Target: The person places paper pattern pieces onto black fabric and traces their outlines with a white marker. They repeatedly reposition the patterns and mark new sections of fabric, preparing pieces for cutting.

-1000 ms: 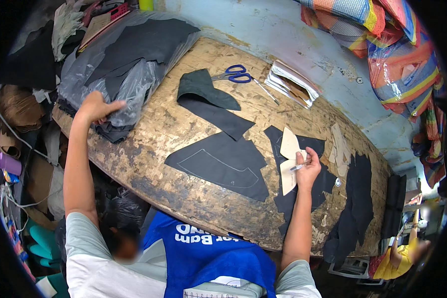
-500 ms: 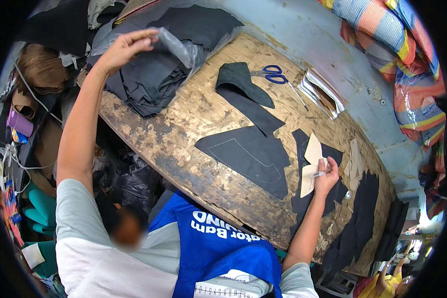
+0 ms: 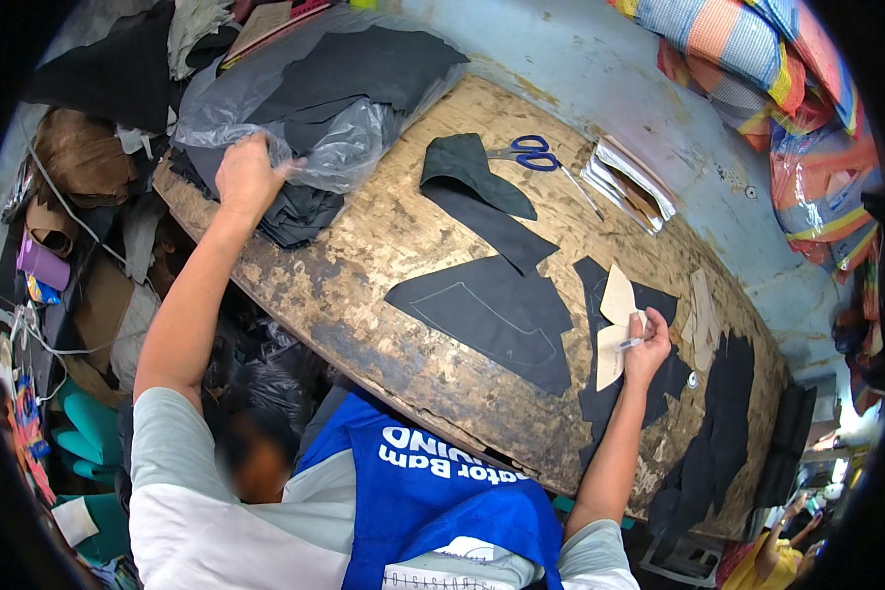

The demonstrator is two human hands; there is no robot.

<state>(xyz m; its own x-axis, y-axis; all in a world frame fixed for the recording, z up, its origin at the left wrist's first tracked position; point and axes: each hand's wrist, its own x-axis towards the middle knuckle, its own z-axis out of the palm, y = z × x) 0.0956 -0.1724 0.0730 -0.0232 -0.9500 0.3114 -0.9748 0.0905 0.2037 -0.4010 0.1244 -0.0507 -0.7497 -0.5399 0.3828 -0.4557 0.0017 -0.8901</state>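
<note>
At the far left of the table my left hand (image 3: 251,179) is closed on the edge of a clear plastic bag (image 3: 349,147). The bag lies over a stack of black sheet pieces (image 3: 364,69), partly covering it. My right hand (image 3: 647,346) pinches a whitish pen (image 3: 627,344) and rests against a beige pattern template (image 3: 610,366) on a black piece (image 3: 592,408). Left of it lies another black piece (image 3: 492,320) with a pale outline drawn on it. A curled black strip (image 3: 477,187) touches that piece's upper edge.
Blue-handled scissors (image 3: 533,153) and a thin pen-like stick (image 3: 582,193) lie near the wall, beside a stack of folded papers (image 3: 629,185). Beige strips (image 3: 703,320) and long black pieces (image 3: 713,442) lie at the right. A person in yellow (image 3: 772,560) is at the lower right.
My left hand has come down toward me, drawing the plastic bag over the front of the black stack. My right hand, with the pen and template, has stayed in place.
</note>
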